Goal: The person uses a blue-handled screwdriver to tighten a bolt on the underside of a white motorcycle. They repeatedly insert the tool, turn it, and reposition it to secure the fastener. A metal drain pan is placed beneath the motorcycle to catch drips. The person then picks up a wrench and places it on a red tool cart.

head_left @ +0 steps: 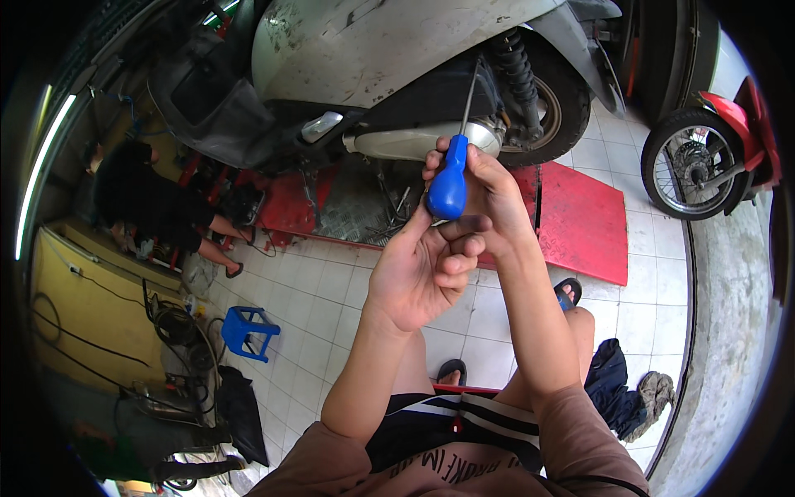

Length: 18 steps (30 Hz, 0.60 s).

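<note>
A screwdriver (447,190) with a bulbous blue handle stands between my hands, its thin metal shaft pointing up and away. My right hand (501,195) pinches the handle close to the shaft. Lower down, my left hand (418,273) has its thumb and curled fingers around the handle's butt; dark smudges mark some fingertips. Beyond the hands is a worn silver-grey scooter (331,54). In the picture the shaft's tip overlaps the scooter's side near its black coil-spring shock absorber (515,70); whether it touches cannot be told.
The scooter stands over a red lift platform (582,219) with a metal tread plate and loose tools. A red motorcycle (704,161) is at the right, a blue plastic stool (248,331) at the left. Another person (157,195) bends at the far left. Dark cloths (617,389) lie near my leg.
</note>
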Tool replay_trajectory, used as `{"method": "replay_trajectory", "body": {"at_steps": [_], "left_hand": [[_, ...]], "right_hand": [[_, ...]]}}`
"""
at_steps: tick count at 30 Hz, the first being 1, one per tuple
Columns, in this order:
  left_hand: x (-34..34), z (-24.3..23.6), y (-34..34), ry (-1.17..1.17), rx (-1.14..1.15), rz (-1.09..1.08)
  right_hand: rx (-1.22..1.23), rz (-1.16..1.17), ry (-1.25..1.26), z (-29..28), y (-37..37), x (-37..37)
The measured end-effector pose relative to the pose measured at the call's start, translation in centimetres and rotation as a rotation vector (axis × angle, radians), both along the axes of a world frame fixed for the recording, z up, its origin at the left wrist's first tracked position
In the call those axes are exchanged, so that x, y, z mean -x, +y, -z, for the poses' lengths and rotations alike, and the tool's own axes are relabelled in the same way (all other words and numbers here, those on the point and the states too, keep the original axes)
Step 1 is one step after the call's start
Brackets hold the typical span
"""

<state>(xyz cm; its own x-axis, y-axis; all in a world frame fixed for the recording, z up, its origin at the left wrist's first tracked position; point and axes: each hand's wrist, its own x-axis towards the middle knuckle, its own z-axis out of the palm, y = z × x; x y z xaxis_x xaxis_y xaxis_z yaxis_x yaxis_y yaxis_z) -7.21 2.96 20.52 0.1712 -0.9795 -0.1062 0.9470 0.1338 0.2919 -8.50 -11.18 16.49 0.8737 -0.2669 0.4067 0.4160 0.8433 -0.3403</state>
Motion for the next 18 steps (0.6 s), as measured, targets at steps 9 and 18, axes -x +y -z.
{"method": "replay_trajectory", "body": {"at_steps": [9,18], "left_hand": [[1.9,-0.5,-0.8,-1.52,-0.67,-0.9],[0.7,0.8,-0.1,-1.192,-0.388,-0.45]], "right_hand": [[0.493,0.389,0.532,-0.9,-0.6,0.8],[0.139,0.048,0.29,-0.7,-0.1,0.7]]}}
